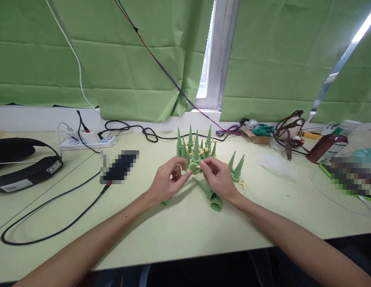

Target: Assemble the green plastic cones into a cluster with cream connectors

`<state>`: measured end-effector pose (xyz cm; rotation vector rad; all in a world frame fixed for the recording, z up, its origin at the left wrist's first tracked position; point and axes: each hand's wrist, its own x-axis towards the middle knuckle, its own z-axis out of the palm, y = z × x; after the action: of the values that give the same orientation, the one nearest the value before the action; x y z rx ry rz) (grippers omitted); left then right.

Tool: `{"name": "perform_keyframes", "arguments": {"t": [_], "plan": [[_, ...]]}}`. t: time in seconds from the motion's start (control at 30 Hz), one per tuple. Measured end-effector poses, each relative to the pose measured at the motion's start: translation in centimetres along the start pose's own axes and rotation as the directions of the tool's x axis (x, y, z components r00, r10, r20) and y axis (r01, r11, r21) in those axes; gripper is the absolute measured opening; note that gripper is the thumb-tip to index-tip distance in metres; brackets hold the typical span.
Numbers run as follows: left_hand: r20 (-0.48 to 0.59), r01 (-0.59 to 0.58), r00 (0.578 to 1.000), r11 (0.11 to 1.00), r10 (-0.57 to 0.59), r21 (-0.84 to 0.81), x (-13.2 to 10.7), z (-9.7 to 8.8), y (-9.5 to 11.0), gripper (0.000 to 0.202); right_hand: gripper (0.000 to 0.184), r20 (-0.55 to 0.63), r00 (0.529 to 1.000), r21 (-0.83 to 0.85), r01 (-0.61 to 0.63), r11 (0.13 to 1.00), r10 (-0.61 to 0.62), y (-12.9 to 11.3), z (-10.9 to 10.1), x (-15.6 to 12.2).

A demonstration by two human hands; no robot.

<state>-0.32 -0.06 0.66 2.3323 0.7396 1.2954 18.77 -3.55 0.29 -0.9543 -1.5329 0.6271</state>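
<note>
Handwork on small green parts at a pale table (179, 239), seen from your own viewpoint. Your left hand (169, 179) is half curled, its thumb and forefinger slightly apart at the left side of a green ring-like base (195, 168); whether they grip it cannot be told. Your right hand (218, 177) has its thumb and forefinger brought together at the right side of the same base, and what lies between their tips, if anything, is hidden. Just behind your fingers stands a cluster of upright green cones (190, 137), with small yellow pieces (208, 149) among them; whether these are attached or merely lie there is too fine to tell. To the right of your right hand stands a separate pair of cones (237, 171), with a single yellow piece (243, 184) loose beside it. A fallen cone (206, 189) lies partly under your right hand, open end towards you, and a green part (165, 202) shows below your left hand. Progress, as judged from this arrangement: the clustered cones seem largely dealt with, the base at your fingertips is under way, and the fallen cone probably remains; hidden parts prevent an exact count
</note>
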Motion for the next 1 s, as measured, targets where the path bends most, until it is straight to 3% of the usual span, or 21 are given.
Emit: {"name": "perform_keyframes", "arguments": {"t": [0.1, 0.27, 0.37, 0.53, 1.0], "plan": [[0.018, 0.093, 0.996, 0.995, -0.092, -0.047, 0.16, -0.06, 0.25, 0.016, 0.027, -0.028, 1.000, 0.025, 0.010, 1.000, -0.010, 0.14, 0.01, -0.02], [0.136, 0.185, 0.974, 0.983, -0.181, -0.012, 0.61, -0.39, 0.53, 0.053, 0.022, -0.021, 0.997, 0.030, 0.079, 0.996, -0.079, 0.05, 0.09, -0.17], [0.206, 0.254, 0.948, 0.967, -0.241, -0.034, 0.70, -0.55, 0.53, 0.062, 0.020, 0.002, 0.993, 0.005, 0.120, 0.993, -0.121, -0.13, 0.10, -0.24], [0.233, 0.258, 0.942, 0.965, -0.242, -0.039, 0.72, -0.59, 0.34, 0.056, 0.020, 0.054, 0.992, 0.005, 0.116, 0.993, -0.117, -0.18, 0.03, -0.25], [0.186, 0.213, 0.961, 0.976, -0.204, -0.032, 0.32, -0.50, 0.08, 0.031, 0.018, 0.069, 0.991, 0.030, 0.113, 0.993, -0.115, -0.04, -0.02, -0.15]]}}
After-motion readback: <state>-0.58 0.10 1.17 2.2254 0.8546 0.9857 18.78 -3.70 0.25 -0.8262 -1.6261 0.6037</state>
